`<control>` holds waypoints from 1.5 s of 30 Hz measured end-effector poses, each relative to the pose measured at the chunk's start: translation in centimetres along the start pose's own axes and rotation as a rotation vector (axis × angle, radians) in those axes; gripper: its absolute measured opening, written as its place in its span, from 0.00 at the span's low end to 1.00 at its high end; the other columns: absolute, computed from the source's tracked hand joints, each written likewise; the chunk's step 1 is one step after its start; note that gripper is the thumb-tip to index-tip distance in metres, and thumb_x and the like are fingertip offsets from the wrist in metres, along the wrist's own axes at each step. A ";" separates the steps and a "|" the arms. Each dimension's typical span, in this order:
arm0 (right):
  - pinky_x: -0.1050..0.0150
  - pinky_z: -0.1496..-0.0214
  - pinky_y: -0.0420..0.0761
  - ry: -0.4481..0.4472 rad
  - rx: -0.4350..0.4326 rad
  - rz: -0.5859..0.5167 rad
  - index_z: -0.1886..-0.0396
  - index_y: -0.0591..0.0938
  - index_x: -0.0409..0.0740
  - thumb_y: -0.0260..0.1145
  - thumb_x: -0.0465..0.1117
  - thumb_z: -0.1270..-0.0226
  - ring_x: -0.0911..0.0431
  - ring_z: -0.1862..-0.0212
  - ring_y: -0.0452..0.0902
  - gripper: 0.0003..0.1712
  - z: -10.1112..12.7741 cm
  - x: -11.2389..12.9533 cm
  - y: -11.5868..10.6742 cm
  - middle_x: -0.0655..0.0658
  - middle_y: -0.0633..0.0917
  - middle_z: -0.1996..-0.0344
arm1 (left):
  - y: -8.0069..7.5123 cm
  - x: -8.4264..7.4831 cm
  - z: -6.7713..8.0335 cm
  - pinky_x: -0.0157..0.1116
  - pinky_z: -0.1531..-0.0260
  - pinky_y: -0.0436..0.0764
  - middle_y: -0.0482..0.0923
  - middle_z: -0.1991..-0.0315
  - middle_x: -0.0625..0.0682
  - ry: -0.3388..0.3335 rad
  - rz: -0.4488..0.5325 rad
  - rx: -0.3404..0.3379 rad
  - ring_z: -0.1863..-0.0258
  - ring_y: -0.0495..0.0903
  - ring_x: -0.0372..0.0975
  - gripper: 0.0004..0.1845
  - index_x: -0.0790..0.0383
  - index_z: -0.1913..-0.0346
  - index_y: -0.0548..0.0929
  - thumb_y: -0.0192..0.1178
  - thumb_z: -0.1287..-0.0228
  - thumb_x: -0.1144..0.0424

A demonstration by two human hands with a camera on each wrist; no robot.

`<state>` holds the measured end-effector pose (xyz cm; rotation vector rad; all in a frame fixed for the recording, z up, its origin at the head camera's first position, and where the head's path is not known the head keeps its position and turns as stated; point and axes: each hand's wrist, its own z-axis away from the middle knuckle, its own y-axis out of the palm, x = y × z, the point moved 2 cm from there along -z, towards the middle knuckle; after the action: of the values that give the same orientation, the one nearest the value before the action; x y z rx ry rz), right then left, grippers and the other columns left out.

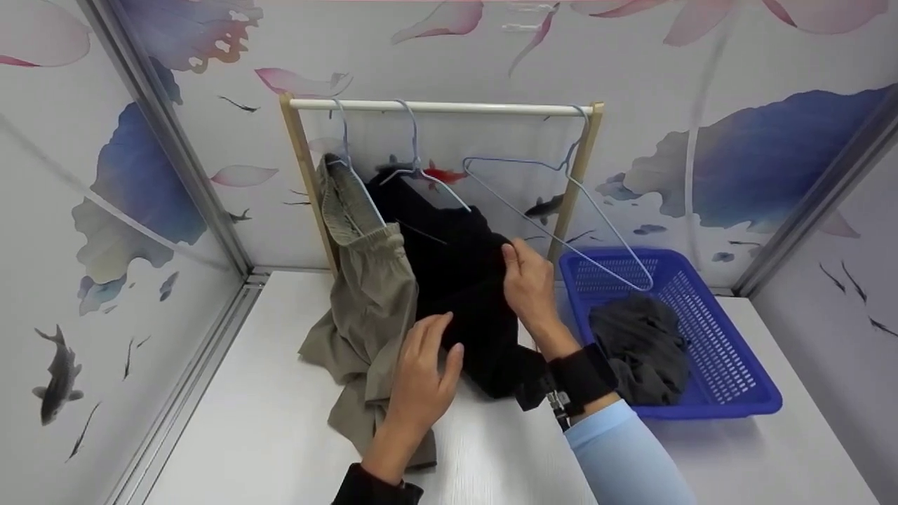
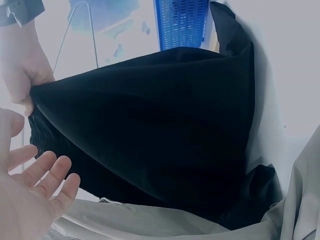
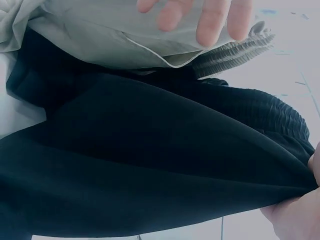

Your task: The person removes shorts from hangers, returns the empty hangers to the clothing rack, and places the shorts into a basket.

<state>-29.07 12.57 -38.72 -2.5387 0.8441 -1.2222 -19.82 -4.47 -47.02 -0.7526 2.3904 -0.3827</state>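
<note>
right hand: I see my right hand (image 1: 531, 280) pinching the upper right edge of the black garment (image 1: 463, 280), fingers curled into the cloth; the right wrist view shows the fabric drawn taut to a point at that grip, which I judge is why the cloth lies smooth rather than bunched

left hand: my left hand (image 1: 424, 372) hangs open over the near part of the black garment, fingers relaxed and slightly spread; in the left wrist view the palm (image 2: 30, 200) shows empty, just beside the cloth, so it holds nothing, and I cannot tell whether the fingertips touch the cloth

black garment: it hangs from a wire hanger (image 1: 421, 165) on the white rail (image 1: 442, 107), in the middle of the rack, its lower part trailing onto the white table (image 1: 245, 421)

khaki garment: the khaki garment (image 1: 365, 294) hangs to the left on its own hanger, touching the black one and partly lying beneath it, its tail on the table

empty hanger: a bare wire hanger (image 1: 561, 210) hangs at the right end of the rail, tilted out over the basket

basket: the blue basket (image 1: 744, 379) sits on the right of the table, near the rack, holding a grey garment (image 1: 645, 347) in a heap, within easy reach of my right hand

rack: wooden posts (image 1: 303, 168) carry the rail at the far end of the table against the painted wall
</note>
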 end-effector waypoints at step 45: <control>0.66 0.66 0.59 0.120 -0.102 -0.187 0.74 0.69 0.34 0.54 0.34 0.18 0.56 0.73 0.59 0.19 2.1 -3.6 -3.3 0.51 0.62 0.78 | 0.0 -0.1 0.6 0.47 0.43 0.80 0.76 0.42 0.60 -0.012 0.009 0.017 0.42 0.78 0.48 0.22 0.69 0.35 0.77 0.63 0.28 0.68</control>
<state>-27.94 17.16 -41.09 -2.7001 0.7234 -1.4351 -19.38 -4.46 -47.48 -0.7344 2.3759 -0.3927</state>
